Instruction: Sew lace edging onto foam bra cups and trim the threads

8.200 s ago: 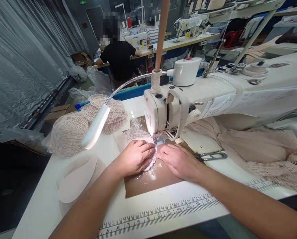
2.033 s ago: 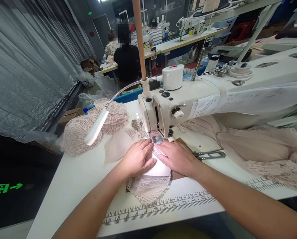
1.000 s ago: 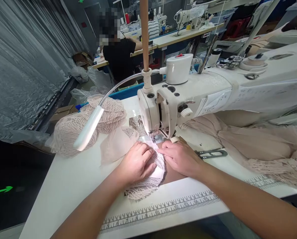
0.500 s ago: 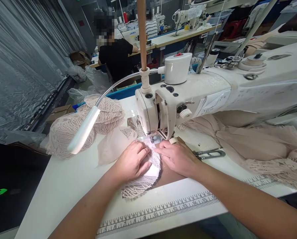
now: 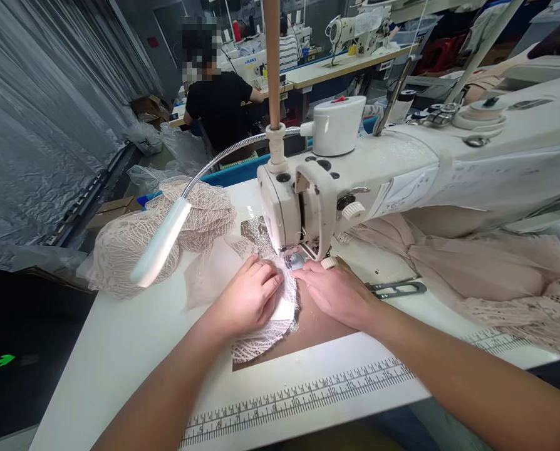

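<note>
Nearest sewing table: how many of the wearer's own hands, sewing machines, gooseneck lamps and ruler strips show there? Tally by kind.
Left hand and right hand: 2
Sewing machine: 1
Gooseneck lamp: 1
Ruler strip: 1
Total: 5

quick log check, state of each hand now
Left hand: fingers bent on lace piece; grip unclear.
Right hand: index finger extended by its edge; grip unclear.

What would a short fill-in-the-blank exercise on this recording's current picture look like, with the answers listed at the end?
1. The left hand and the right hand are at a white ____ machine.
2. Of the two, the one covering more of the lace piece is the ____ one.
3. The glowing arrow near the picture's left edge is ____.
4. The nearest seated person wears a shirt colored ____.

Missing words: sewing; left; green; black.
</note>
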A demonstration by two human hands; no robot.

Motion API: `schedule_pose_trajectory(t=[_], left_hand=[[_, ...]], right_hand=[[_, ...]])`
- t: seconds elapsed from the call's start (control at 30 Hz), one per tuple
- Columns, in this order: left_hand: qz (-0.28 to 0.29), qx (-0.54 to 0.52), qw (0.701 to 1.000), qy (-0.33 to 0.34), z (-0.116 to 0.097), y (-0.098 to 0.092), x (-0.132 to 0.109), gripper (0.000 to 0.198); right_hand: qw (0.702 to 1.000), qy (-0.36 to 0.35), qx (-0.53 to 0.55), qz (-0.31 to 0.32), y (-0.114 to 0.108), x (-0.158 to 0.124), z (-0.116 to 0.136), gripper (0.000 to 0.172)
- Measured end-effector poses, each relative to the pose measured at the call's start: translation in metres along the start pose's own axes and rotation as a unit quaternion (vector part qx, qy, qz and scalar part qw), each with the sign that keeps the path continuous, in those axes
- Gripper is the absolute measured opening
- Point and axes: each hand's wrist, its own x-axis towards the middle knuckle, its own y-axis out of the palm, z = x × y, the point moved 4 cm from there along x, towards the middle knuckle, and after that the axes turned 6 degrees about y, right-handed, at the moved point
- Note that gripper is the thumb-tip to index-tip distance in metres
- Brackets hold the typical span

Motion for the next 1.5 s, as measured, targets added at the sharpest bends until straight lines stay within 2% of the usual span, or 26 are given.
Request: schedule_pose_trajectory(t=[0.1,0.3,0.43,0.53,0.6,0.67,0.73,0.77,0.83,0.93,1.0,1.07,1.2,1.5], left_hand=[[-0.007,-0.010,1.000,0.018,-0.008,0.004,0.000,0.037],[-0.029,-0.056,0.997,0.037,-0.011,0.006,0.002,0.035],[-0.043,-0.068,0.996,0.036,-0.009,0.003,-0.001,0.035],[-0.074,-0.044,0.996,-0.015,-0.004,-0.007,-0.006,0.032],[-0.102,-0.012,0.989,-0.109,0.005,-0.017,-0.012,0.033],[-0.098,-0.002,0.966,-0.238,0.017,-0.026,-0.022,0.035],[-0.048,-0.057,0.937,-0.343,0.026,-0.028,-0.032,0.034],[-0.019,-0.112,0.921,-0.372,0.029,-0.027,-0.036,0.033],[0.011,-0.251,0.886,-0.389,0.031,-0.021,-0.040,0.033],[-0.023,-0.426,0.824,-0.372,0.029,-0.013,-0.039,0.028],[-0.051,-0.493,0.790,-0.360,0.027,-0.007,-0.035,0.031],[-0.051,-0.519,0.771,-0.366,0.025,-0.001,-0.032,0.036],[-0.012,-0.481,0.778,-0.403,0.025,0.004,-0.033,0.033],[0.018,-0.403,0.818,-0.409,0.035,0.001,-0.038,0.028]], right_hand=[[1.000,0.014,0.009,-0.005,0.000,0.000,-0.003,0.034],[0.998,0.030,0.031,-0.044,-0.006,0.001,-0.001,0.034],[0.998,0.000,0.054,-0.030,-0.007,-0.001,0.004,0.032],[0.995,-0.043,0.090,-0.017,-0.008,-0.004,0.009,0.031],[0.992,-0.073,0.108,-0.004,-0.007,-0.007,0.013,0.029],[0.989,-0.098,0.109,0.020,-0.005,-0.010,0.017,0.027],[0.988,-0.107,0.100,0.049,-0.003,-0.012,0.020,0.024],[0.988,-0.107,0.094,0.062,-0.002,-0.013,0.021,0.023],[0.987,-0.106,0.086,0.080,-0.001,-0.014,0.023,0.021],[0.986,-0.112,0.076,0.092,-0.001,-0.015,0.025,0.019],[0.986,-0.113,0.075,0.095,-0.002,-0.016,0.026,0.018],[0.985,-0.117,0.077,0.096,-0.002,-0.016,0.026,0.017],[0.987,-0.117,0.075,0.085,-0.001,-0.014,0.024,0.021],[0.989,-0.108,0.043,0.090,0.002,-0.012,0.023,0.024]])
